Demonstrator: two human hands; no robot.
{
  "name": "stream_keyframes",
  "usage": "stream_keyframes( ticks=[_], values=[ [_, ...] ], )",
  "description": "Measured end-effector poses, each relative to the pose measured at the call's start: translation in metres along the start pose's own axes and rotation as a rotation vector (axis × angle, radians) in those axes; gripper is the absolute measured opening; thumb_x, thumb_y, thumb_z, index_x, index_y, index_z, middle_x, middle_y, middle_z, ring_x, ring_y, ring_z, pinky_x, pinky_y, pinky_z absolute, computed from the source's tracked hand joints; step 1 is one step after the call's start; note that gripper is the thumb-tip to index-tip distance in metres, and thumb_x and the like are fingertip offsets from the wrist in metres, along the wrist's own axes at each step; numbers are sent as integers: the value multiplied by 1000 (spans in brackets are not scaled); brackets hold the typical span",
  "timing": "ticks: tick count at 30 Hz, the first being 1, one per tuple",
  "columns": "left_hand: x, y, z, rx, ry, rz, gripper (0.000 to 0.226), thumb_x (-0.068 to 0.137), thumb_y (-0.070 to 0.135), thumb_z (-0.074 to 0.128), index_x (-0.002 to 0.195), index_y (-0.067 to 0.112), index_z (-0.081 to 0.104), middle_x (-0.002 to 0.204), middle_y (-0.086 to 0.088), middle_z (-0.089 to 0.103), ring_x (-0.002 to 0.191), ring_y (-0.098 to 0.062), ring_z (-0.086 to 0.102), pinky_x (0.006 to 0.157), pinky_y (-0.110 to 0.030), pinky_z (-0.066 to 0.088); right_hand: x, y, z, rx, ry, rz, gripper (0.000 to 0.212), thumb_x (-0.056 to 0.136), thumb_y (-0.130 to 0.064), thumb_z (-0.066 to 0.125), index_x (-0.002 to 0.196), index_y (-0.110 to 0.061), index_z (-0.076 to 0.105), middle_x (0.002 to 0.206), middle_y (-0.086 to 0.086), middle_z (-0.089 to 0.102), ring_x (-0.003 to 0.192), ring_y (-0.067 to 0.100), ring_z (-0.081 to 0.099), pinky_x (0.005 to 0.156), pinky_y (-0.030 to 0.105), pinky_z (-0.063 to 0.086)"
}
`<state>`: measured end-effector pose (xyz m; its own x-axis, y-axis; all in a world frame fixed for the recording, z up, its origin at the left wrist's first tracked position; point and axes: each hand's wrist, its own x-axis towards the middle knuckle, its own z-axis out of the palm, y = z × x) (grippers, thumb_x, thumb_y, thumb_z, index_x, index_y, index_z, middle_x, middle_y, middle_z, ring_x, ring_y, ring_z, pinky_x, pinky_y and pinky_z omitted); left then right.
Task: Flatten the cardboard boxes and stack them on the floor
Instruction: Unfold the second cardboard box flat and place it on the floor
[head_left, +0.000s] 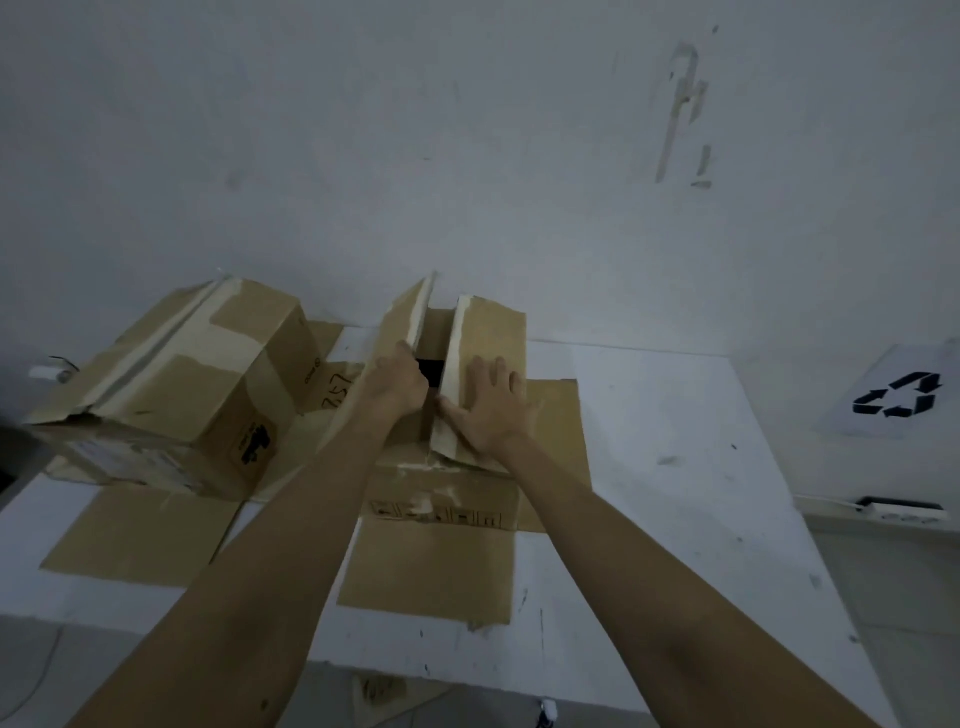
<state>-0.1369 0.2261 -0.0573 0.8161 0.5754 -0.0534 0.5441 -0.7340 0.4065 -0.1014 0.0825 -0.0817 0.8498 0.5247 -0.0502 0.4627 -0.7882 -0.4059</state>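
A brown cardboard box stands in the middle of a white surface, its two top flaps parted with a dark gap between them. My left hand grips the edge of the left flap, fingers curled into the gap. My right hand lies flat with spread fingers on the right flap. A second, closed box with tape along its top sits to the left. Flattened cardboard sheets lie under both boxes.
The white surface runs to a white wall behind. A sheet with a black recycling symbol leans at the right. A white power strip lies on the floor at the right. A cardboard scrap lies below the front edge.
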Motion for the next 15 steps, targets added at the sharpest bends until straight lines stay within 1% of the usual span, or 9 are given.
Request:
stream_keyframes(
  ticks=[3, 5, 6, 8, 10, 12, 13, 15],
  values=[
    [-11, 25, 0, 0, -31, 31, 32, 101, 14, 34, 131, 2, 38, 120, -23, 55, 106, -37, 54, 74, -35, 36, -3, 6, -7, 14, -60, -6, 97, 82, -73, 43, 153, -24, -2, 161, 9, -4, 146, 37, 3, 108, 68, 17],
    [-16, 40, 0, 6, -54, 49, 36, 102, 13, 32, 135, 1, 37, 125, -23, 53, 110, -37, 53, 76, -34, 36, -5, 13, -10, -58, -109, 42, 100, 82, -71, 48, 153, -24, -5, 161, 8, -8, 146, 38, 0, 107, 72, 14],
    [-16, 46, 0, 15, -64, 49, 37, 101, 13, 33, 137, 1, 36, 127, -23, 52, 110, -37, 53, 76, -34, 37, -6, 16, -12, -97, -125, 73, 97, 84, -68, 47, 153, -24, -6, 161, 8, -9, 146, 39, -1, 106, 74, 12],
    [-16, 56, -2, 31, -73, 24, 41, 99, 12, 37, 139, 2, 36, 131, -22, 50, 114, -37, 52, 80, -34, 40, -8, 21, -16, -129, -134, 110, 85, 91, -58, 43, 153, -23, -4, 161, 8, -8, 145, 42, -1, 104, 75, 13],
    [-14, 63, -7, 59, -47, -10, 43, 97, 10, 42, 138, 0, 38, 130, -21, 52, 113, -35, 54, 80, -34, 42, -10, 23, -21, -121, -124, 125, 76, 96, -46, 40, 153, -23, -5, 161, 7, -7, 145, 43, 1, 104, 74, 16],
    [-12, 68, -13, 132, -2, -7, 42, 95, 6, 47, 136, -1, 39, 127, -21, 53, 111, -34, 56, 76, -35, 43, -11, 23, -28, -118, -121, 120, 77, 97, -33, 45, 153, -22, -8, 161, 6, -7, 144, 43, 4, 104, 73, 20],
    [-10, 69, -14, 168, 9, 11, 46, 95, 4, 48, 138, -1, 35, 128, -21, 52, 111, -34, 56, 76, -35, 43, -12, 21, -32, -121, -126, 114, 81, 96, -25, 48, 153, -22, -9, 161, 6, -7, 144, 43, 6, 104, 71, 23],
    [-4, 70, -13, 233, 4, 65, 63, 92, 1, 53, 147, -1, 21, 135, -21, 45, 115, -34, 53, 84, -37, 45, -13, 16, -41, -180, -145, 100, 89, 93, -14, 54, 153, -21, -12, 160, 8, -9, 143, 44, 10, 104, 68, 29]
  ],
)
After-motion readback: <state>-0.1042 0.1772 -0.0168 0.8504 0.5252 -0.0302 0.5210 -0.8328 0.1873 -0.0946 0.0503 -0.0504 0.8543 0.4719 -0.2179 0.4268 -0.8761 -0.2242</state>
